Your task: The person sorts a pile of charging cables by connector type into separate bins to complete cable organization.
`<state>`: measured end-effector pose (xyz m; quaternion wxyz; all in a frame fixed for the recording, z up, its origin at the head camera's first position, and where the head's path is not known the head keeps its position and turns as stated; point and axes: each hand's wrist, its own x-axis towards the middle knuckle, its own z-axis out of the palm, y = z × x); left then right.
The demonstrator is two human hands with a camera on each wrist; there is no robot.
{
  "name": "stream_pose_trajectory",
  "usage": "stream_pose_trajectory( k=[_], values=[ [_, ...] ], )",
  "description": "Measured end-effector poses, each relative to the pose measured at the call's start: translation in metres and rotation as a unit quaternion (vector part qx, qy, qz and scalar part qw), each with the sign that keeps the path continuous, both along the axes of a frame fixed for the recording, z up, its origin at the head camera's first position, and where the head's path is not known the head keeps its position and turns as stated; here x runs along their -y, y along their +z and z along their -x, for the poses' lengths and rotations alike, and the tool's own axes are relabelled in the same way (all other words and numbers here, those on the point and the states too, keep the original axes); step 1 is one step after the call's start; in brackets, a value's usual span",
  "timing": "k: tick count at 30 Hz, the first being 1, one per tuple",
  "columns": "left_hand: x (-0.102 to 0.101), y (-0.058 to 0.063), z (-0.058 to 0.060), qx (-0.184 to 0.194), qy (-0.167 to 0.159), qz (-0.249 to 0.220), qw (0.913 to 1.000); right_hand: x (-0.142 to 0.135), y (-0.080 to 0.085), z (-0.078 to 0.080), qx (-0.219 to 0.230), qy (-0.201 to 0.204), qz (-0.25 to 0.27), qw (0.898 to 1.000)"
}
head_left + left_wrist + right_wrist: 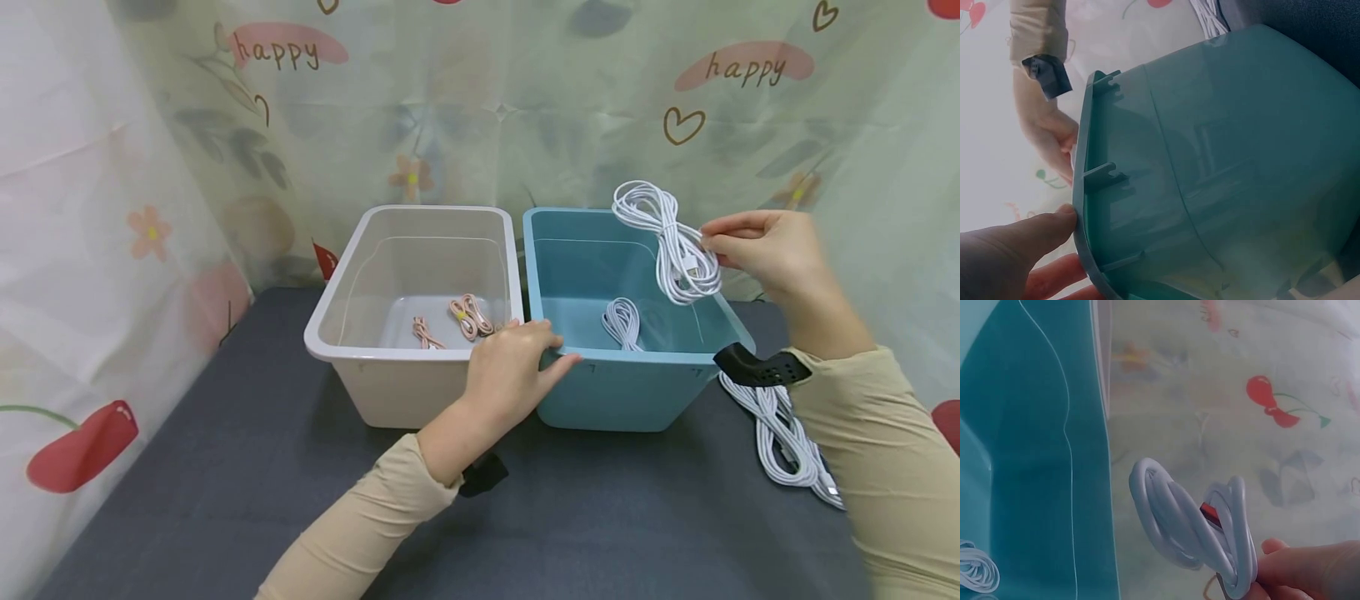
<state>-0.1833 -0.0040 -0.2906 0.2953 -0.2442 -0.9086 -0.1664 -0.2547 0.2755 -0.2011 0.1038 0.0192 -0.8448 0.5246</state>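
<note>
My right hand (776, 250) pinches one end of a coiled white cable (671, 242) between thumb and fingertips. The bundle hangs over the right back part of the blue plastic bin (607, 392), and a bit of red shows among its loops in the right wrist view. At the blue bin's front left corner, my left hand (513, 362) holds the rim, its thumb (1054, 228) on one side and fingers on the other. Inside that bin lies another coiled white cable (622, 323).
Left of the blue bin stands a beige bin (408, 387) holding coiled pinkish cables (471, 317). More white cables (787, 442) lie right of the blue bin, partly behind the right sleeve. The dark tabletop (600, 517) backs onto a patterned curtain (450, 125).
</note>
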Motion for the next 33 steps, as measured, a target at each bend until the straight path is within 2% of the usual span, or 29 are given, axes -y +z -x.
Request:
stream_pose_trajectory(
  k=[9,19,33],
  values=[
    [0.0,0.0,0.001,-0.006,-0.001,-0.005,1.0,0.013,-0.001,0.015,0.027,-0.01,-0.033,0.999],
    [0.0,0.0,0.002,0.008,-0.004,0.0,1.0,0.02,-0.004,0.032,0.05,-0.006,-0.043,0.998],
    [0.0,0.0,0.002,0.002,0.001,0.002,1.0,0.036,-0.012,0.054,0.104,-0.018,-0.088,0.99]
  ],
)
